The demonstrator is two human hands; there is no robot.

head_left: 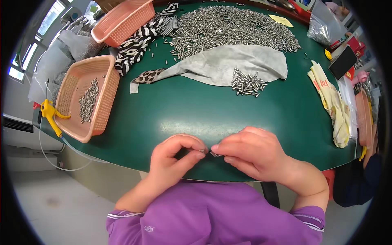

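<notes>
Close to the table's near edge my two hands meet, fingertips almost touching. My left hand pinches a tiny metal part between thumb and forefinger; only a glint of it shows. In the pinch of my right hand is a small silvery metal piece, mostly covered by the fingers. Beyond the hands a small heap of metal pins lies partly on a grey cloth. Behind the cloth spreads a large pile of similar short metal cylinders.
On the left stand a pink basket with some metal parts and another pink basket. A yellow air gun with a hose leans by the nearer one. Yellowish gloves and a dark phone lie at right on the green table.
</notes>
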